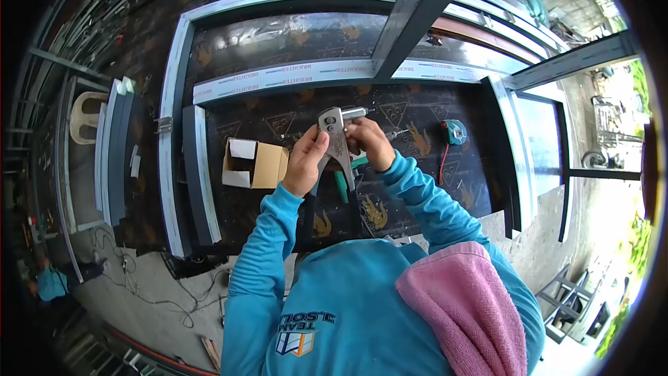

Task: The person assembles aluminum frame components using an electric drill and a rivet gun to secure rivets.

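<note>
My left hand (306, 157) is wrapped round a silver hand riveter (332, 125), with the thumb on the side of its head. The tool is held above the dark table, its handles pointing down toward my body. Close to the tool's nose on the right is my right hand (370, 142), its fingers bent together; what they hold, if anything, is hidden. An open cardboard box (268, 165) with white flaps lies left of my hands. Beneath the tool lies a green-handled item (341, 186), partly covered.
Long dark frame profiles (285, 75) with white film surround the work spot, one rising at the upper right. A teal tape measure (454, 132) lies right of my hands on the patterned tabletop (417, 195). Cables (163, 299) lie on the floor at lower left.
</note>
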{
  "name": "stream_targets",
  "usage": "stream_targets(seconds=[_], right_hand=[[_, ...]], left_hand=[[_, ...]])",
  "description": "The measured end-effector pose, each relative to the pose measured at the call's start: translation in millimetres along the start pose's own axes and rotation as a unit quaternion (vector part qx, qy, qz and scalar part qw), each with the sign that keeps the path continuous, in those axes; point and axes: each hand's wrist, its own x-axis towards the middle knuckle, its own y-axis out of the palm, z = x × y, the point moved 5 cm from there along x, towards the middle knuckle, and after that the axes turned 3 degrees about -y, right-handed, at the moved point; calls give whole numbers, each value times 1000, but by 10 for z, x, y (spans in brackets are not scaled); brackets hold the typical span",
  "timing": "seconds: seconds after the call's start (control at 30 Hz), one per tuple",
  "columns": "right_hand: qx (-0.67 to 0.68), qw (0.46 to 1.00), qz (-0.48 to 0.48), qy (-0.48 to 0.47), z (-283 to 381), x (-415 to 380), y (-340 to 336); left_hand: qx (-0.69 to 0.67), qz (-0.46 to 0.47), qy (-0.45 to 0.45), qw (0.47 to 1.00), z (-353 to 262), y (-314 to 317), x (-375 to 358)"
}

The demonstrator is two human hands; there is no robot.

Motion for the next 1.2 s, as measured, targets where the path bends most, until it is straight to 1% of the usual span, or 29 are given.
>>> stream_targets(seconds=[0.03,0.07,0.1,0.17,0.2,0.27,0.3,0.37,0.5,0.53,0.57,0.6,0.63,0.7,0.73,0.77,0.8,0.83,0.87,0.9,0.97,1.0,1.03,1.1,1.2], right_hand=[[-5,1000,-25,-2,-15,-22,-11],[41,999,-28,14,-17,-15,6],[42,999,-30,2,-11,-4,-4],[97,994,-28,33,-56,6,23],[98,994,-34,32,-53,-1,-7],[45,998,-24,37,-50,10,-36],[48,998,-29,39,-82,9,-76],[-44,998,-42,-14,-118,44,-203],[-79,995,-50,-44,-389,151,-441],[-138,988,-45,-42,-450,211,-508],[-31,998,-43,36,-513,264,-556],[75,989,-57,113,-572,304,-601],[77,989,-60,115,-610,355,-652],[220,962,-111,118,-724,470,-740],[204,958,-109,170,-717,432,-787],[204,958,-108,169,-716,404,-815],[155,966,-88,189,-750,352,-814],[106,970,-69,208,-788,290,-813],[216,941,-33,258,-853,213,-762],[215,942,-34,256,-845,166,-767],[270,930,-32,247,-817,117,-749],[251,936,-57,240,-822,126,-777],[253,936,-57,239,-848,150,-816],[253,942,-50,214,-874,192,-877],[265,939,-49,211,-858,207,-860]], left_hand=[[11,-11,-3,1000,33,-10,0],[28,-12,8,1000,55,-18,25],[29,2,13,999,36,8,81],[60,-15,23,998,17,7,100],[69,-6,7,998,31,-4,123],[76,-3,-4,997,43,-21,163],[83,-1,-16,996,69,-28,187],[96,6,-33,995,166,-66,264],[141,20,-60,988,356,-115,414],[139,21,-64,988,391,-129,471],[185,14,-65,980,416,-153,552],[232,8,-65,971,450,-183,657],[177,-31,-36,983,582,-296,832],[86,-69,-129,986,727,-472,1169],[71,-78,-144,984,791,-567,1345],[56,-88,-159,982,865,-656,1498],[56,-89,-156,982,870,-689,1629],[68,-91,-187,976,911,-724,1731],[81,-91,-220,968,966,-751,1801],[82,-89,-219,968,1012,-768,1866],[80,-62,-253,962,1091,-736,1990],[89,-77,-238,964,1102,-703,2025],[91,-76,-238,964,1104,-701,2045],[72,-80,-270,957,1179,-727,2065],[63,-76,-288,953,1175,-722,2072]])
